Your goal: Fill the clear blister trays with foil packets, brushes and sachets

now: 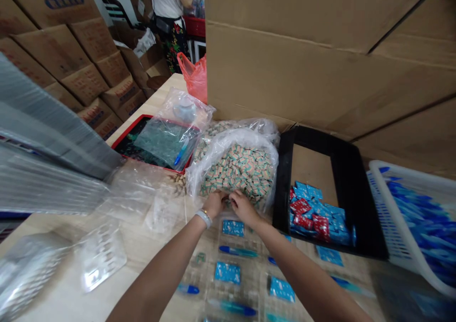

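Note:
At the near rim of a clear plastic bag [195, 179] full of small beige-and-green pieces [242, 170], my left hand [214, 204] and my right hand [245, 209] almost meet. Both have their fingertips pinched together; anything between them is too small to make out. A bracelet and a pale band circle my left wrist. Below my hands, clear plastic trays lie in rows. They carry blue printed packets [228, 272] and blue-and-teal pens [238, 251], partly covered by my right forearm.
Right of the bag stands a black box [363, 203] with blue and red packets, then a white basket [423, 246] of blue pens. A red-rimmed tray [130, 127] lies left. Stacked clear trays [28, 269] sit front left. Cardboard [302, 56] walls the back; a person [169, 8] stands beyond.

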`<action>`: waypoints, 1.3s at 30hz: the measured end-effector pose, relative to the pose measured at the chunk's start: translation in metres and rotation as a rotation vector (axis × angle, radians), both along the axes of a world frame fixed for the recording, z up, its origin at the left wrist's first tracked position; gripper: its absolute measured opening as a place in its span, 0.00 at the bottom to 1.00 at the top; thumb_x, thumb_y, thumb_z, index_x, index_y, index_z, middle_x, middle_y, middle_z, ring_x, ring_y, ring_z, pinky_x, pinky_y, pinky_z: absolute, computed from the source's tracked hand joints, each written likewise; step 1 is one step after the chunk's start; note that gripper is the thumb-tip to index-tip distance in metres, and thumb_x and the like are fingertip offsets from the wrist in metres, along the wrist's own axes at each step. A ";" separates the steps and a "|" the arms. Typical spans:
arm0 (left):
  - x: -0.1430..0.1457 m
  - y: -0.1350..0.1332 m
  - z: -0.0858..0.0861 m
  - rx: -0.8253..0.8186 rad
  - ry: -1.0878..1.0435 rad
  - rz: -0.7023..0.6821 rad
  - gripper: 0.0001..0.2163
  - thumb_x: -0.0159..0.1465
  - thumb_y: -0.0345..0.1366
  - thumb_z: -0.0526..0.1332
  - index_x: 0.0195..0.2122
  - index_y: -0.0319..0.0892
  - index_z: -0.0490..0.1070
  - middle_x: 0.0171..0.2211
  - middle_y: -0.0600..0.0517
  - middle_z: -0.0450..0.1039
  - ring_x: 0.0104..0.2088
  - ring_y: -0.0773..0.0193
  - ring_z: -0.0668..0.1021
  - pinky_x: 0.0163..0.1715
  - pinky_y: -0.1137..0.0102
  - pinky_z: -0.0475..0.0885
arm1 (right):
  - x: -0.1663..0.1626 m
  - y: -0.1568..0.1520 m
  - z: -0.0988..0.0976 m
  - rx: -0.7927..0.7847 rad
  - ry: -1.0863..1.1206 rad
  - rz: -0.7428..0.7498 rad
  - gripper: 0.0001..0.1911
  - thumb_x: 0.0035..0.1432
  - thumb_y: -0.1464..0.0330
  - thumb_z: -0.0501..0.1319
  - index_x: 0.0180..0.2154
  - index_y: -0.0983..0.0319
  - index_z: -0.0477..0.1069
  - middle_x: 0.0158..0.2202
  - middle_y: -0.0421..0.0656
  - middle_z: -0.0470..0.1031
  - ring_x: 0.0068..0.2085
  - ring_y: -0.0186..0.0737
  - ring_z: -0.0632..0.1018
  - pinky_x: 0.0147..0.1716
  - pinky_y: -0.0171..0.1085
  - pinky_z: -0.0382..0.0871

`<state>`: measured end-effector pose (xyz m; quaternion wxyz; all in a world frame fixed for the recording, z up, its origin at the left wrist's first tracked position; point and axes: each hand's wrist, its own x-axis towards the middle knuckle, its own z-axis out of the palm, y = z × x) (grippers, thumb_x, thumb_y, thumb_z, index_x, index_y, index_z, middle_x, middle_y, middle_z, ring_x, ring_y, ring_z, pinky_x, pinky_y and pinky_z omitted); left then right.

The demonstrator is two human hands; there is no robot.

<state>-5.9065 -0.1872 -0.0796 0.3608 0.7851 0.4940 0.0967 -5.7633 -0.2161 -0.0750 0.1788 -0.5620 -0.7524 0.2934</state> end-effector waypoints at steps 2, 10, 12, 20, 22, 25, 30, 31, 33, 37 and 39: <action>-0.001 0.000 -0.001 -0.008 -0.019 -0.020 0.13 0.50 0.24 0.53 0.35 0.39 0.73 0.32 0.47 0.72 0.35 0.62 0.72 0.37 0.70 0.67 | -0.002 -0.002 -0.001 -0.006 -0.035 -0.007 0.12 0.46 0.81 0.48 0.30 0.62 0.64 0.34 0.42 0.63 0.37 0.36 0.67 0.37 0.34 0.61; 0.003 -0.010 -0.002 -0.016 -0.073 0.071 0.12 0.52 0.25 0.53 0.36 0.36 0.72 0.33 0.46 0.71 0.35 0.63 0.72 0.38 0.69 0.67 | -0.003 -0.009 0.000 0.005 -0.076 -0.101 0.14 0.46 0.80 0.49 0.35 0.61 0.64 0.36 0.43 0.65 0.38 0.37 0.68 0.36 0.35 0.61; 0.004 -0.012 -0.003 -0.009 -0.092 0.085 0.13 0.52 0.24 0.53 0.37 0.36 0.71 0.34 0.47 0.70 0.35 0.63 0.71 0.39 0.69 0.67 | -0.002 -0.009 0.000 0.006 -0.122 -0.122 0.12 0.46 0.80 0.50 0.33 0.62 0.65 0.33 0.42 0.66 0.36 0.37 0.68 0.35 0.34 0.60; 0.011 -0.019 -0.001 -0.008 -0.106 0.143 0.13 0.53 0.24 0.51 0.38 0.36 0.70 0.35 0.46 0.70 0.36 0.63 0.71 0.40 0.70 0.66 | -0.002 -0.009 0.004 -0.005 -0.233 -0.110 0.11 0.49 0.77 0.53 0.35 0.62 0.67 0.32 0.43 0.70 0.36 0.39 0.69 0.37 0.35 0.58; 0.015 -0.019 0.001 -0.002 -0.079 0.140 0.14 0.53 0.23 0.51 0.39 0.36 0.69 0.36 0.46 0.70 0.38 0.62 0.71 0.41 0.69 0.66 | -0.001 -0.007 0.005 0.004 -0.237 -0.095 0.17 0.48 0.78 0.53 0.41 0.61 0.65 0.39 0.45 0.69 0.40 0.40 0.68 0.39 0.36 0.58; 0.020 -0.019 0.004 0.023 -0.006 0.133 0.14 0.52 0.24 0.52 0.40 0.36 0.68 0.37 0.45 0.70 0.39 0.61 0.70 0.42 0.67 0.65 | 0.003 -0.001 0.006 -0.028 -0.261 -0.041 0.19 0.47 0.79 0.52 0.41 0.61 0.66 0.41 0.45 0.67 0.42 0.40 0.68 0.40 0.35 0.58; 0.016 -0.015 0.007 0.033 0.016 0.098 0.13 0.52 0.24 0.54 0.38 0.38 0.68 0.36 0.47 0.70 0.39 0.62 0.70 0.42 0.69 0.65 | 0.006 0.005 0.006 -0.105 -0.255 -0.006 0.17 0.47 0.79 0.51 0.39 0.62 0.66 0.40 0.45 0.66 0.40 0.37 0.69 0.36 0.33 0.60; 0.013 -0.015 0.007 0.042 0.023 0.091 0.12 0.52 0.24 0.54 0.38 0.39 0.69 0.36 0.48 0.70 0.39 0.62 0.70 0.41 0.69 0.65 | 0.005 0.005 0.007 -0.107 -0.283 -0.014 0.15 0.48 0.78 0.51 0.38 0.62 0.67 0.40 0.45 0.66 0.39 0.38 0.69 0.35 0.33 0.60; 0.006 -0.013 0.009 0.067 0.047 0.080 0.11 0.53 0.25 0.54 0.36 0.40 0.69 0.35 0.48 0.70 0.39 0.63 0.70 0.41 0.70 0.65 | 0.001 0.004 0.010 -0.091 -0.354 -0.030 0.12 0.49 0.77 0.51 0.34 0.61 0.68 0.38 0.45 0.67 0.36 0.38 0.70 0.32 0.33 0.60; -0.005 -0.012 0.011 0.111 0.085 0.096 0.09 0.54 0.28 0.55 0.36 0.41 0.69 0.36 0.49 0.70 0.38 0.62 0.71 0.39 0.70 0.65 | -0.008 0.003 0.019 -0.045 -0.478 -0.082 0.12 0.51 0.77 0.49 0.35 0.62 0.68 0.38 0.46 0.68 0.35 0.39 0.71 0.30 0.34 0.60; -0.010 -0.011 0.009 0.106 0.088 0.180 0.09 0.55 0.28 0.54 0.37 0.39 0.68 0.36 0.48 0.70 0.37 0.63 0.71 0.37 0.70 0.65 | -0.010 0.004 0.023 -0.054 -0.537 -0.167 0.13 0.52 0.77 0.48 0.37 0.63 0.67 0.39 0.48 0.68 0.35 0.40 0.71 0.30 0.34 0.60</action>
